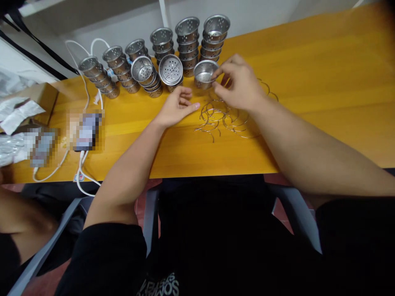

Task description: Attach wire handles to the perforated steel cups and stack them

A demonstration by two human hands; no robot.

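Note:
My right hand (pixel 236 82) pinches the rim of a metal cup (pixel 205 75) at the cup's right side. The cup is upright and slightly blurred, in front of the tall stacks. To its left, my left hand (pixel 177 107) is held over the table with its fingers apart and nothing in it. A perforated metal cup (pixel 171 70) sits tilted on a short stack behind my left hand. Several curved metal wires (pixel 212 117) lie in a loose tangle on the table below and between my hands.
Several stacks of perforated cups (pixel 188 45) line the back of the wooden table (pixel 324 82). A phone (pixel 88 131) with white cables lies at the left, beside another device (pixel 45 146), plastic bags and a cardboard box (pixel 46 98). Another person's bare leg (pixel 24 213) shows at lower left.

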